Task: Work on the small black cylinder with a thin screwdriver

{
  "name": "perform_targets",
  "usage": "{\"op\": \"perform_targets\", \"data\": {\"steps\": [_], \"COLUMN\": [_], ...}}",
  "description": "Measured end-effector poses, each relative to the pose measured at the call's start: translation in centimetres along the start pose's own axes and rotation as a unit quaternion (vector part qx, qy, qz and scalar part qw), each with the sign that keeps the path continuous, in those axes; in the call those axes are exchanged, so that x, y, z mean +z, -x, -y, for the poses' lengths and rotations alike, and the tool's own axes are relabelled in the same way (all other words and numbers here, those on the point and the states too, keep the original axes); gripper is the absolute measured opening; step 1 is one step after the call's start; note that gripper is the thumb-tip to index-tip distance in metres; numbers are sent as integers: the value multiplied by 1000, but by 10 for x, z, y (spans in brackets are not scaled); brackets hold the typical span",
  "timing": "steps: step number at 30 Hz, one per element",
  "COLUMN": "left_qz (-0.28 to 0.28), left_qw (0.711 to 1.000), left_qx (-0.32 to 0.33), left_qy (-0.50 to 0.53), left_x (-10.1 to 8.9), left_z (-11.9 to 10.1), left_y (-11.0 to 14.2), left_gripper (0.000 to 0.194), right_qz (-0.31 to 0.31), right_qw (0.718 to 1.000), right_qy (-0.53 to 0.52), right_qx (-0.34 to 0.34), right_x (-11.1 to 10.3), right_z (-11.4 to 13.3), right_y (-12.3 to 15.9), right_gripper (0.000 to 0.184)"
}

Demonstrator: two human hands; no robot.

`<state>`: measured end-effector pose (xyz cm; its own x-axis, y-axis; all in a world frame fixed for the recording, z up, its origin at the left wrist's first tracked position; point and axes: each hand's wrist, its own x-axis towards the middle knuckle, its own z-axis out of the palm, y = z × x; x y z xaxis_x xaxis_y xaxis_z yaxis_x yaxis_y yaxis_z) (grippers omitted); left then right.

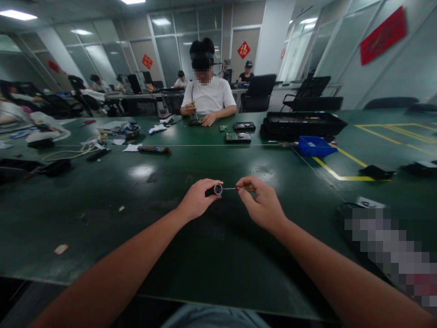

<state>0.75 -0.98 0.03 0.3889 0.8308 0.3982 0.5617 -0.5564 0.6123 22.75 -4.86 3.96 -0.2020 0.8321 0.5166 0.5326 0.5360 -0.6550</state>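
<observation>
My left hand (198, 199) is closed around a small black cylinder with a silver ring end (217, 189), held just above the dark green table (143, 218). My right hand (261, 204) pinches a thin metal rod-like tool (232, 188) whose tip points into the cylinder's silver end. Both hands are close together near the middle of the table, a little in front of me.
Across the table a person in a white shirt (208, 98) works on small parts. Circuit boards (238, 137), a black tray (302, 123), a blue bin (316, 146), a dark pen-like tool (153, 149) and cables (68, 152) lie on the far half. Yellow tape lines (337, 175) mark the right side.
</observation>
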Motion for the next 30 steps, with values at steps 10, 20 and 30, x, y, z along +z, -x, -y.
{"op": "perform_targets", "data": {"steps": [10, 20, 30], "left_qz": [0, 4, 37], "left_qw": [1000, 997, 997], "left_qx": [-15, 42, 12], "left_qy": [0, -57, -65], "left_x": [-1, -8, -4], "left_z": [-3, -6, -1], "left_y": [0, -3, -3], "left_gripper": [39, 41, 43], "right_qz": [-78, -117, -112], "right_qw": [983, 864, 952], "right_qy": [-139, -414, -237], "right_qx": [93, 262, 155], "right_x": [10, 17, 16], "right_z": [-10, -31, -28], "right_y": [-1, -12, -7], "right_gripper": [20, 24, 26]}}
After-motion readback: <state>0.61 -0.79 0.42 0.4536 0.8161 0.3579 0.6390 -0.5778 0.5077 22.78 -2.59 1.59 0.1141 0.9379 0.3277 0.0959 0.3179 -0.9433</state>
